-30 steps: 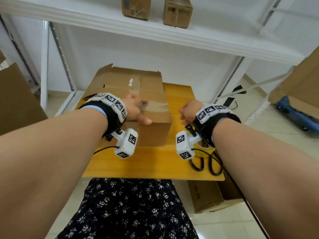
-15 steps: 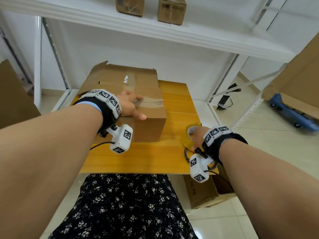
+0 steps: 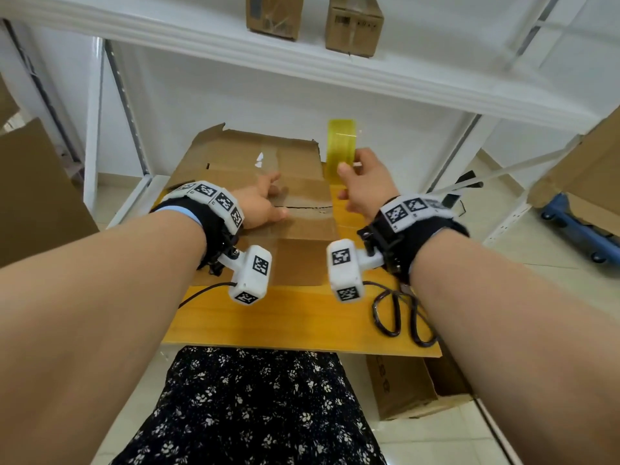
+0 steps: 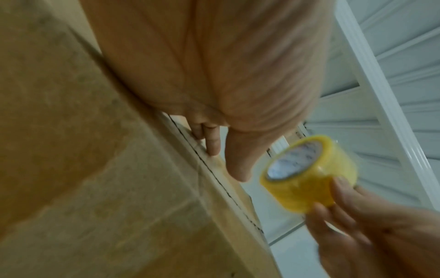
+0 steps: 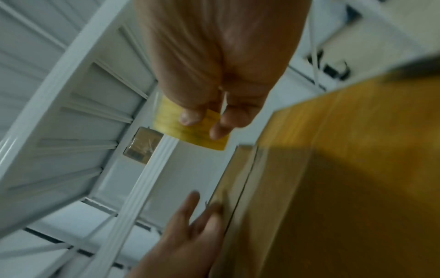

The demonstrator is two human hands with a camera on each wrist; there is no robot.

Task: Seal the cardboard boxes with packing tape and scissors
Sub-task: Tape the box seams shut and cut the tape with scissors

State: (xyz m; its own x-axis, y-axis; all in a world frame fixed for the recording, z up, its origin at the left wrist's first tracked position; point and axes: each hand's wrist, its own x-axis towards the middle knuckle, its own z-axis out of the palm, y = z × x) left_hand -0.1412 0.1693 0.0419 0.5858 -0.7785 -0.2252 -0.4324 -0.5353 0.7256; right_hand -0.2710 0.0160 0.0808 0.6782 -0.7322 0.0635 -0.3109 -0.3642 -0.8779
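Note:
A brown cardboard box (image 3: 295,229) sits on the yellow wooden table (image 3: 295,317), its near flaps folded down and the far flap (image 3: 255,146) standing up. My left hand (image 3: 265,203) presses flat on the closed flaps beside the seam (image 4: 214,178), fingers straight. My right hand (image 3: 359,182) grips a yellow roll of packing tape (image 3: 341,146), lifted above the box's right edge; the tape roll (image 4: 309,175) and the fingers (image 4: 342,190) around it show in the left wrist view, and the roll (image 5: 190,129) shows in the right wrist view. Black-handled scissors (image 3: 402,317) lie on the table at the right front.
A white shelf (image 3: 302,62) overhead carries two small cardboard boxes (image 3: 354,25). Another box (image 3: 412,387) stands on the floor under the table's right side. Large cardboard pieces lean at the left (image 3: 37,196) and right (image 3: 583,169). A blue trolley (image 3: 577,229) is at the far right.
My right hand went down to the table's right side, took the tape roll and lifted it up beside the box. The left hand stayed pressed on the flaps.

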